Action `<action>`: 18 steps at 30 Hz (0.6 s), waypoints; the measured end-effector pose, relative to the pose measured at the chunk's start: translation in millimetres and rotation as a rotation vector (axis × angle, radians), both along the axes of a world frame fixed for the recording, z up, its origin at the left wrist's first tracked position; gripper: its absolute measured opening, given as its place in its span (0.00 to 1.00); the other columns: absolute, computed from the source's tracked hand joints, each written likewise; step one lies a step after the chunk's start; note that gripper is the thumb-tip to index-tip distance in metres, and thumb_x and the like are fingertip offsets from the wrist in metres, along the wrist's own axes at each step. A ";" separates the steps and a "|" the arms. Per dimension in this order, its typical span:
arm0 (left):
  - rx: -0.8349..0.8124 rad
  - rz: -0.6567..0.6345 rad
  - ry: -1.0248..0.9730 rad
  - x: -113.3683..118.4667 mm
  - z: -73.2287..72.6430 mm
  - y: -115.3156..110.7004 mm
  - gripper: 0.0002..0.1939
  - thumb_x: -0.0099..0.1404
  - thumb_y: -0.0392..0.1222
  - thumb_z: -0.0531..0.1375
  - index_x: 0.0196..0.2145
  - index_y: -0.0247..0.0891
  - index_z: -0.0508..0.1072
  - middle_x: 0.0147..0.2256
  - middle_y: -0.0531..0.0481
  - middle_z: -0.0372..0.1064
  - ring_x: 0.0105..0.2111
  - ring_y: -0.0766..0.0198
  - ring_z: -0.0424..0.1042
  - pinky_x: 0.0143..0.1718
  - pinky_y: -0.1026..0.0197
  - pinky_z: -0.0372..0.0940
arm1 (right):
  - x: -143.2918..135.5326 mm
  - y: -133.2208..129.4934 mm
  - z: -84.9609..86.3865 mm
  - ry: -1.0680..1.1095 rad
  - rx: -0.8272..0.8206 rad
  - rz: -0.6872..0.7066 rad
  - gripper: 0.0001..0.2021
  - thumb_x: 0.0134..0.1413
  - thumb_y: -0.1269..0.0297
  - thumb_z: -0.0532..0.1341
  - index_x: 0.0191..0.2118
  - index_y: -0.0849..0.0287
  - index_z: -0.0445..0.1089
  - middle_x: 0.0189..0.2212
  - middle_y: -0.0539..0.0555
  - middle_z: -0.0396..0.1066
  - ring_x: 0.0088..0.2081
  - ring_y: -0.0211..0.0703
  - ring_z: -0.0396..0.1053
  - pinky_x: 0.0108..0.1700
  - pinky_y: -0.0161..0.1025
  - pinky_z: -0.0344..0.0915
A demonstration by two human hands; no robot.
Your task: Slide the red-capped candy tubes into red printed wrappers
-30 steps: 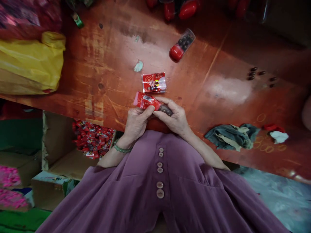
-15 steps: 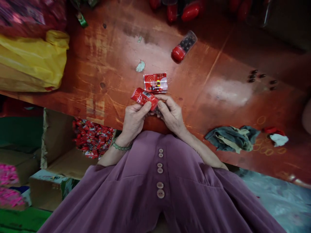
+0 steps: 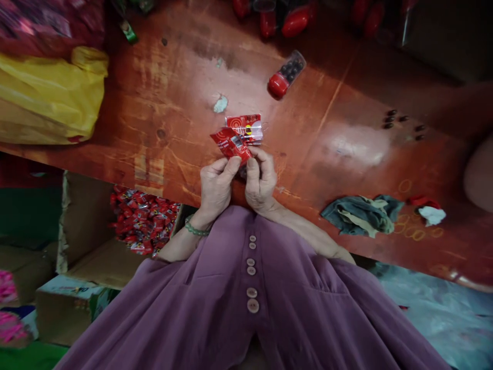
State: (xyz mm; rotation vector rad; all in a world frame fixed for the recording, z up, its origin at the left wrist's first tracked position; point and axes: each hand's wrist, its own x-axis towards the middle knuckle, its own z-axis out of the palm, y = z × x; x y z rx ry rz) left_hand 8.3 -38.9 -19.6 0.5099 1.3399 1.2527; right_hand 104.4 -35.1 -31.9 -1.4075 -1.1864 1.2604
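Between thumb and fingers my left hand (image 3: 216,189) pinches the lower edge of a red printed plastic wrapper (image 3: 230,144). My right hand (image 3: 261,185) grips the same wrapper near its lower right corner. Something dark and rounded shows below the wrapper between the hands, mostly hidden by the fingers. Just beyond lie flat red printed wrappers (image 3: 252,122), partly covered by the held one. Farther off, a clear capsule with a red cap (image 3: 287,74) lies on its side, full of dark balls.
Several dark balls (image 3: 389,125) and a crumpled grey-green cloth (image 3: 364,215) lie on the red table (image 3: 185,92) to the right. A yellow bag (image 3: 50,95) rests at left. Below the edge stands a cardboard box (image 3: 87,221) with red packets (image 3: 144,218). More red-capped capsules (image 3: 296,20) lie at the back.
The wrapper has tilted and creased, its free end swinging slightly up and right. My right hand has drawn inward and turned more upright. The whole view has shifted slightly.
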 end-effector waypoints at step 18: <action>-0.064 0.098 -0.207 -20.2 11.9 9.5 0.16 0.43 0.50 0.75 0.25 0.39 0.78 0.27 0.55 0.76 0.28 0.70 0.72 0.40 0.63 0.67 | 33.7 19.7 28.6 -0.050 0.018 0.592 0.21 0.64 0.56 0.57 0.60 0.55 0.59 0.54 0.57 0.69 0.52 0.45 0.70 0.57 0.48 0.67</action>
